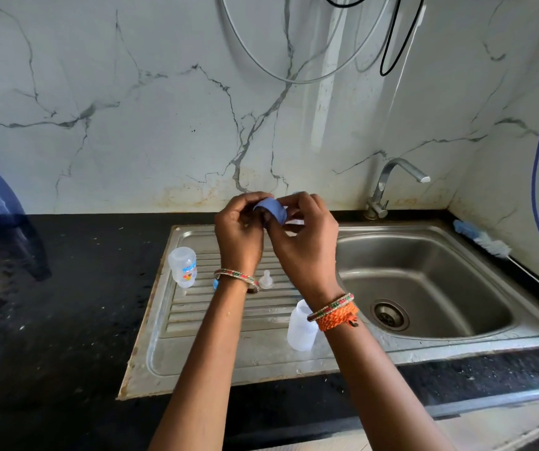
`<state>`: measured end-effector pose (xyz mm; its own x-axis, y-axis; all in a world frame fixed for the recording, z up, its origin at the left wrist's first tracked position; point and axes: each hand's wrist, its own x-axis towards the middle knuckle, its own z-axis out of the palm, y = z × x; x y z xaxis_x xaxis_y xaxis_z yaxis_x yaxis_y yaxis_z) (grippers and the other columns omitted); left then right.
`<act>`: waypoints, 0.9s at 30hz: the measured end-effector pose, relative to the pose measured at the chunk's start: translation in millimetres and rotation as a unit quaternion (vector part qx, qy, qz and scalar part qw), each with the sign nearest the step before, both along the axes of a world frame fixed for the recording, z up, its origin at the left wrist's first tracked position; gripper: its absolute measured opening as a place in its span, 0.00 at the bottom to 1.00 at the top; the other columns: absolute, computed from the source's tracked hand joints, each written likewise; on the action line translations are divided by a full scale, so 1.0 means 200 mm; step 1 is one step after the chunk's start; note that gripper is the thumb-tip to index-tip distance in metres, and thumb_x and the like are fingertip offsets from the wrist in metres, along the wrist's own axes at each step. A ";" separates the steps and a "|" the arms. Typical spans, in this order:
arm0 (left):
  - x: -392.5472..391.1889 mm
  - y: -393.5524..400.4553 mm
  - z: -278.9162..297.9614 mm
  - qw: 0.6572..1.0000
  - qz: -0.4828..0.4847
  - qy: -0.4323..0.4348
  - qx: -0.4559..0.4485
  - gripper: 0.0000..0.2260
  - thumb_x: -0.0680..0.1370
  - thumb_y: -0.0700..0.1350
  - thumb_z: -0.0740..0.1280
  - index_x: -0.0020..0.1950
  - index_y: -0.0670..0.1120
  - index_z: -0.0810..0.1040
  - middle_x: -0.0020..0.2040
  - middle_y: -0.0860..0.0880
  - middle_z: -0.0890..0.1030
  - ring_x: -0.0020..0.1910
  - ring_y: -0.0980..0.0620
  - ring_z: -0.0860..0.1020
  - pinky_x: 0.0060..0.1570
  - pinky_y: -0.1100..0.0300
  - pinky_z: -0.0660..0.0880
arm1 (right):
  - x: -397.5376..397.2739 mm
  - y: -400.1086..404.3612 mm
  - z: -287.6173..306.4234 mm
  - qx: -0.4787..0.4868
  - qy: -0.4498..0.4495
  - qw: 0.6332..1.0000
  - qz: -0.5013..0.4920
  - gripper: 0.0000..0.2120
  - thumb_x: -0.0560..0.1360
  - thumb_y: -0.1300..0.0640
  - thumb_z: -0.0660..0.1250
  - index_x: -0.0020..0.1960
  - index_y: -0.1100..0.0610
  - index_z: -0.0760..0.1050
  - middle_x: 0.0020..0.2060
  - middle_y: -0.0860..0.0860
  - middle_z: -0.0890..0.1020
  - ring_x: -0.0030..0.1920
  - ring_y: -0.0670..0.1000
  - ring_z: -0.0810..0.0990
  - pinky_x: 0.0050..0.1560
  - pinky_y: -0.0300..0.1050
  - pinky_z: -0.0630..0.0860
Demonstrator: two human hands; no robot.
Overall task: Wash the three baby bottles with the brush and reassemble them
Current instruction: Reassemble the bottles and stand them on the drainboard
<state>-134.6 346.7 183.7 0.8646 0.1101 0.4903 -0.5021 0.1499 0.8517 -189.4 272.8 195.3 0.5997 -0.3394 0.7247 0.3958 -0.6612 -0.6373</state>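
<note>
Both hands are raised together above the drainboard (229, 323), the left hand (239, 229) and right hand (304, 236) pinching a blue bottle collar ring (271, 209) between curled fingertips. This looks like the taking-apart or refitting step; next, probably, the teat (265, 280) below the wrists must seat in it. Two bottle bodies stand near: one (182, 266) left of the left wrist, one (300, 327) under the right wrist, and the bottle brush (482, 240) lies far right past the sink basin (424, 281).

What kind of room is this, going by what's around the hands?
Most likely a home kitchen: a steel sink with a ribbed drainboard set in a black counter, a tap against a marble-look wall, and a bottle brush lying beside the basin.
</note>
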 end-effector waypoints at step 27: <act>0.06 0.02 -0.22 0.879 -0.432 0.186 -0.084 0.32 0.62 0.56 0.79 0.60 0.41 0.78 0.55 0.42 0.82 0.54 0.47 0.81 0.50 0.56 0.78 | -0.10 -0.28 0.07 0.097 0.276 0.941 0.169 0.13 0.73 0.60 0.71 0.57 0.61 0.78 0.47 0.55 0.83 0.45 0.48 0.82 0.48 0.38 0.80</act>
<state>-122.9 350.4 139.6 0.7582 -0.6222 0.1951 0.1692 0.4767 0.8627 -210.1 217.5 208.8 0.9642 -0.1558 0.2148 0.1357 -0.4062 -0.9036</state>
